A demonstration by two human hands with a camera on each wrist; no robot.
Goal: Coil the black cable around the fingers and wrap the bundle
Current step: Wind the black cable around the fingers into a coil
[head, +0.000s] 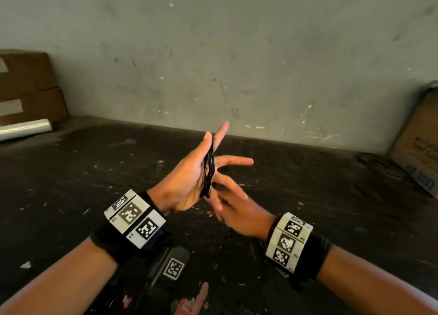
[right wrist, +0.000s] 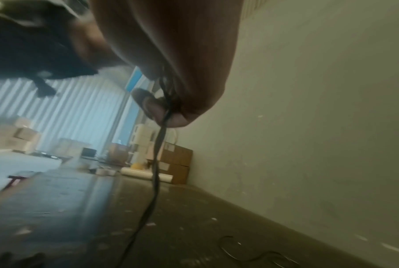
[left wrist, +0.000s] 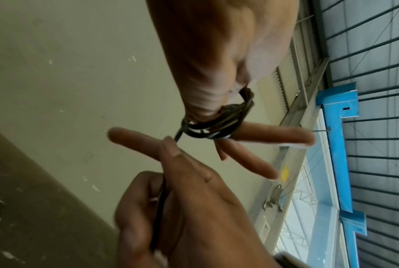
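The black cable [head: 208,170] is looped in several turns around the straight fingers of my raised left hand [head: 187,182], held above the dark surface [head: 94,172]. In the left wrist view the coil [left wrist: 216,125] sits at the base of the outstretched fingers [left wrist: 274,137]. My right hand [head: 237,210] is just below and to the right of it, and pinches the cable's free length [left wrist: 159,208] between thumb and fingers. From that pinch, the loose cable [right wrist: 157,163] hangs down to the surface in the right wrist view. The cable's far end is out of sight.
Stacked cardboard boxes [head: 28,84] and a roll of clear film [head: 23,128] stand at the back left against the grey wall [head: 237,53]. Another cardboard box [head: 419,144] leans at the right. A square marker tag [head: 174,268] lies near me.
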